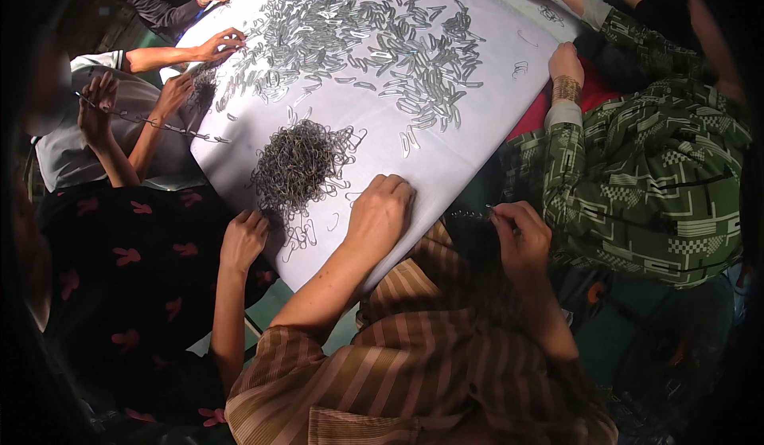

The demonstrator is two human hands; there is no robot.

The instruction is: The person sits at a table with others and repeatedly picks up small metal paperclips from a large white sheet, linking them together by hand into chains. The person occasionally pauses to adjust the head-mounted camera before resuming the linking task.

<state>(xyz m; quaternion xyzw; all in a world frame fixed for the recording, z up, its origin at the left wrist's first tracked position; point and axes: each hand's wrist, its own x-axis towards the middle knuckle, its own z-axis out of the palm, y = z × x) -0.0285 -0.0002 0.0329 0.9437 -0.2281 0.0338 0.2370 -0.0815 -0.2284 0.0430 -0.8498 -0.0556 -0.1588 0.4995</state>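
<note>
My left hand (383, 216) rests on the near edge of the white-covered table (469, 146), its fingers curled under. What it holds, if anything, is hidden. Past the table's corner, off its right side, my right hand (523, 234) is raised with thumb and fingers pinched. A small shiny metal piece (489, 206) shows at its fingertips, and a thin row of glinting bits (468, 216) runs left from there over a dark background. Just left of my left hand lies a dense pile of bent wire hooks (298, 162), with a few loose ones around it.
Slim silvery oval pieces (342, 39) are spread over the far table. At left, a co-worker's hand (99, 99) holds up a linked chain (151, 119); another hand (245, 238) touches the pile's near edge. A person in green patterned clothing (645, 182) sits close at right.
</note>
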